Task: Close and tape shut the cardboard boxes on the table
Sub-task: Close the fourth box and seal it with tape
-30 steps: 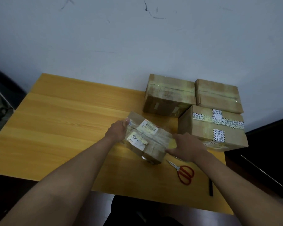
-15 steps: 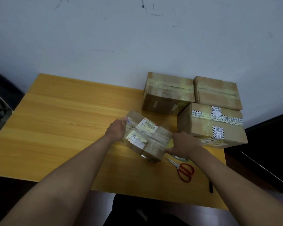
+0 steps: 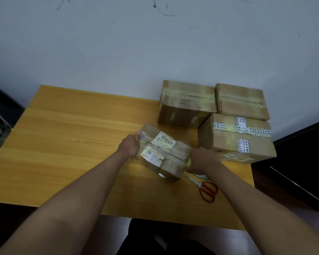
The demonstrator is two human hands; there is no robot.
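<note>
Seemingly the job is nearly finished: three brown cardboard boxes at the far right of the yellow wooden table already look taped shut. At centre the small label-covered cardboard box lies closed, with the left hand gripping its left end and the right hand curled at its right end, on what I cannot tell. Red-handled scissors lie close to the near edge; the table's left half offers room.

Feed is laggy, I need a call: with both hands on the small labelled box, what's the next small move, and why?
Probably draw the right hand further along the small labelled cardboard box, laying tape down. The left hand steadies its far end, the right grips something yellowish at the near end, and the red-handled scissors lie ready for the cut.
</note>
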